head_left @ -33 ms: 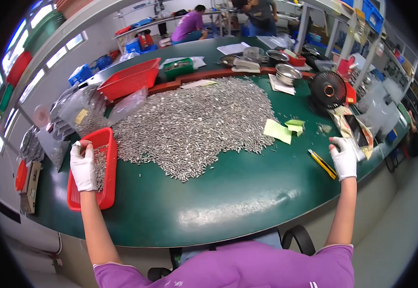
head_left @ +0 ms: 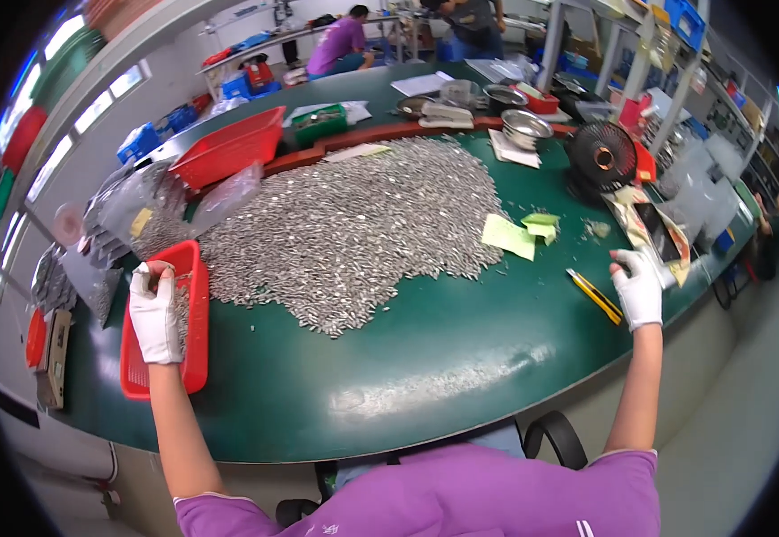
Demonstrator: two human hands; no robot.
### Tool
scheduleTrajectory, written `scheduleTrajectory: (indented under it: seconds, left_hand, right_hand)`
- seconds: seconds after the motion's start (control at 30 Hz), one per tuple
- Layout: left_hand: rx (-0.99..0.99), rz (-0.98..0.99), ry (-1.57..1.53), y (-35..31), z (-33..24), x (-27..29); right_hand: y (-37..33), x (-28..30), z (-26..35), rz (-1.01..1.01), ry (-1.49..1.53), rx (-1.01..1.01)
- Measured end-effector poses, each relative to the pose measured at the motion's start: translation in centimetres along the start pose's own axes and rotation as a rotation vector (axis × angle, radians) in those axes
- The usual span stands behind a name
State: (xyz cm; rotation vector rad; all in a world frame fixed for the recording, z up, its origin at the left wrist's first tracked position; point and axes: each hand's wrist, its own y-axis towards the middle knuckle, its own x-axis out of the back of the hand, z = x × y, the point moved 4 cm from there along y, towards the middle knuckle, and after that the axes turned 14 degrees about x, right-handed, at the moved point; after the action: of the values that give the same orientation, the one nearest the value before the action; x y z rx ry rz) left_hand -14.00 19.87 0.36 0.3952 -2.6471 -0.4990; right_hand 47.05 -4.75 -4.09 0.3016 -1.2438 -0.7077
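Observation:
My left hand [head_left: 156, 315], in a white glove with bare fingertips, is over a red plastic basket [head_left: 197, 331]. Its fingers are curled toward the thumb, and I see nothing between them. Small metal pins lie in the basket, partly hidden by the hand. At the right, my right hand [head_left: 638, 291], gloved the same way, has its fingers bent in with nothing visible in them. Beside it lie a yellow utility knife [head_left: 597, 300] and a dark phone [head_left: 656, 228]. A wide pile of small metal pins [head_left: 344, 228] covers the middle of the green table [head_left: 443, 358].
Past the pile stand a red bin [head_left: 233, 148], a green tray [head_left: 319, 125] and metal bowls [head_left: 525, 125]. A black fan [head_left: 602, 154] is at the right, near yellow-green paper [head_left: 508, 236]. Plastic bags [head_left: 139, 210] and a scale [head_left: 53, 362] sit at the left. Two people are farther back.
The view has turned slightly, so the table and the things on it sit a little farther left. Both hands keep nearly the same pose and place in the picture.

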Motion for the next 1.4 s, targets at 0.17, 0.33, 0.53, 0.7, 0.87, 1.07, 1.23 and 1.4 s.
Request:
scheduleTrajectory:
  seconds: [0.17, 0.33, 0.53, 0.7, 0.87, 1.07, 1.23, 1.4]
  left_hand:
    - [0.503, 0.762, -0.593, -8.2, -5.1, -10.1]
    - [0.806, 1.236, -0.522, -15.8, -5.8, -17.4]
    - [0.985, 1.343, -0.765, -17.3, -3.1, -20.3]
    - [1.065, 1.283, -0.888, -16.3, -2.6, -19.6]
    - [1.089, 1.297, -0.979, -15.4, -1.7, -20.0]
    - [1.123, 1.257, -1.06, -15.3, -1.2, -20.1]
    - [1.145, 1.228, -1.013, -15.4, -1.8, -19.9]
    - [1.02, 1.232, -0.897, -15.6, -1.6, -20.1]
  right_hand:
    - [-0.8, -0.7, 0.8, 0.118, -0.078, 0.008]
    - [-0.8, -2.9, 2.0, 0.306, -0.162, -0.145]
    - [-1.7, -4.0, 2.2, 0.137, -0.058, -0.106]
    - [1.2, -5.2, 11.0, 0.173, 0.997, -0.125]
    - [3.5, -8.9, 21.5, 0.433, 0.669, 0.577]
    - [1.5, -12.8, 23.7, 0.481, 0.68, 0.694]
    - [0.5, -13.3, 23.4, 0.533, 0.647, 0.641]
    - [0.1, -13.7, 23.6, 0.491, 0.69, 0.651]
